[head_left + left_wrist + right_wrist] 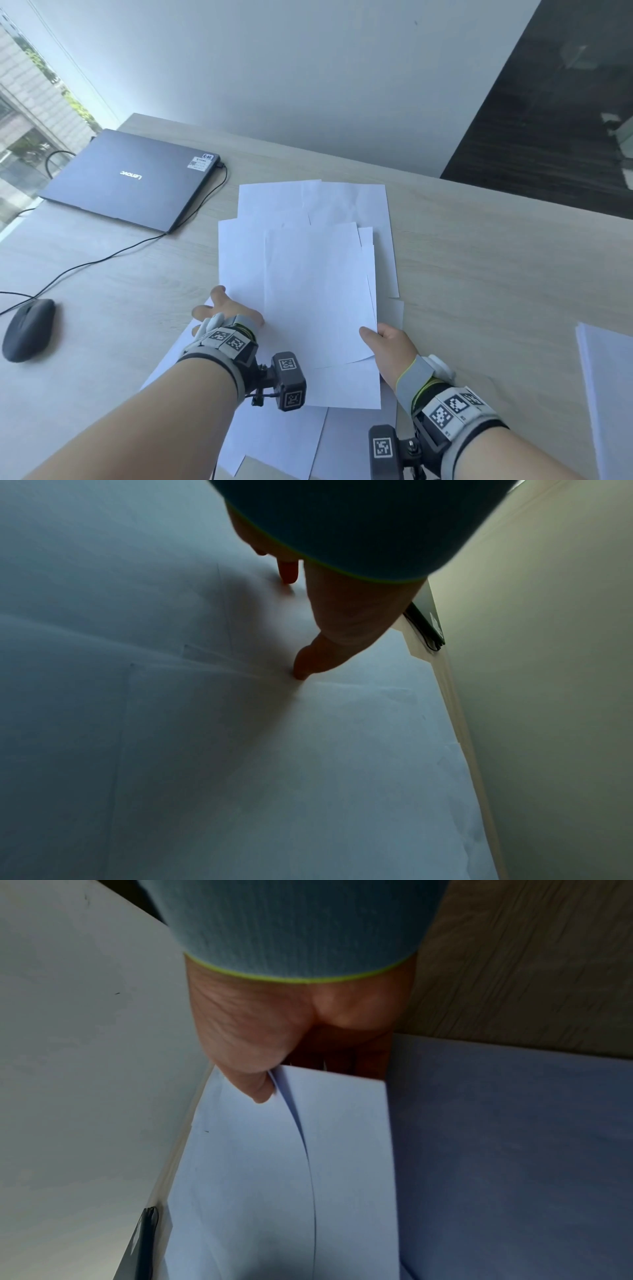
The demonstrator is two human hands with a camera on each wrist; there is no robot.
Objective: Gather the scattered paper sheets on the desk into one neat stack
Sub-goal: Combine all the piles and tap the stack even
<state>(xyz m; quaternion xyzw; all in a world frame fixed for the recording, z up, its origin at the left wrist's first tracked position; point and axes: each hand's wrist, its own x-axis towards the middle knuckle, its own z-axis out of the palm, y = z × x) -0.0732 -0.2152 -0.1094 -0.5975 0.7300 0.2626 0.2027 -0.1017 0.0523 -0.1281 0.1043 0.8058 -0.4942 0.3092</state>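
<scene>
Several white paper sheets (308,246) lie overlapped and askew in the middle of the wooden desk (479,260). My right hand (383,342) pinches the near right corner of a few lifted sheets (281,1150), thumb on top. My left hand (226,315) rests on the left side of the pile with fingers spread. In the left wrist view its fingertips (301,673) press straight down on the paper (205,750). More sheets (274,438) spread toward me under both wrists.
A closed dark laptop (130,178) with a cable sits at the back left. A black mouse (29,329) lies at the left. Another white sheet stack (606,383) is at the right edge. A pale wall stands behind the desk.
</scene>
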